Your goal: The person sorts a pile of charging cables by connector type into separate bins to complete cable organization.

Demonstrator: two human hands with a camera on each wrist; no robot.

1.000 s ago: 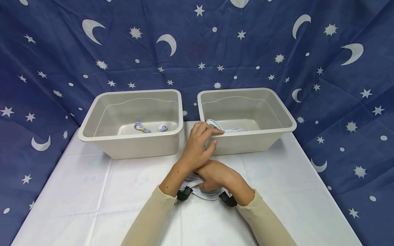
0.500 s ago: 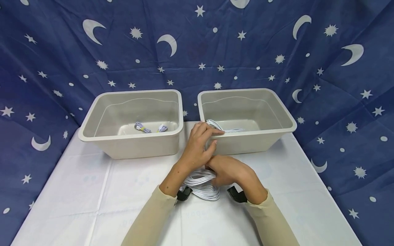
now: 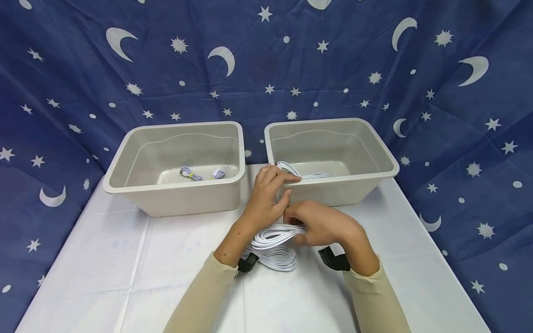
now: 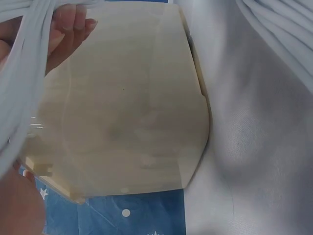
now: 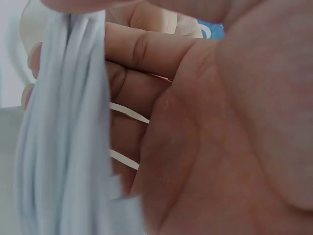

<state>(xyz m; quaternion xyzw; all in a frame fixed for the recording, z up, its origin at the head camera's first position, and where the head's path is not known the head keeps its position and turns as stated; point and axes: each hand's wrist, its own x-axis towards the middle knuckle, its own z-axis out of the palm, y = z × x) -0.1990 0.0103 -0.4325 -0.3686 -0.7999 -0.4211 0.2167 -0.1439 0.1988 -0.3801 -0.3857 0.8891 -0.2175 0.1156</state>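
My right hand grips a coiled bundle of white cable, thumb on one side and fingers on the other. Close up in the right wrist view, the strands of this white cable lie between thumb and fingers. Below it on the table is another white cable coil, partly covered by the held one. My left hand rests on the near left corner of the right bin, fingers relaxed over the rim. Beside its fingertips, inside that bin, lies a white cable, partly hidden by the wall.
To the left stands a matching beige bin holding two small tied cables, one a grey-lilac cable, the other a similar cable. White cloth covers the table. A blue curtain with moons and stars hangs behind.
My right hand has moved rightward and a little away from me, drawing the cable bundle off the lower coil. My left hand has stayed on the bin's rim. The head view has shifted slightly.
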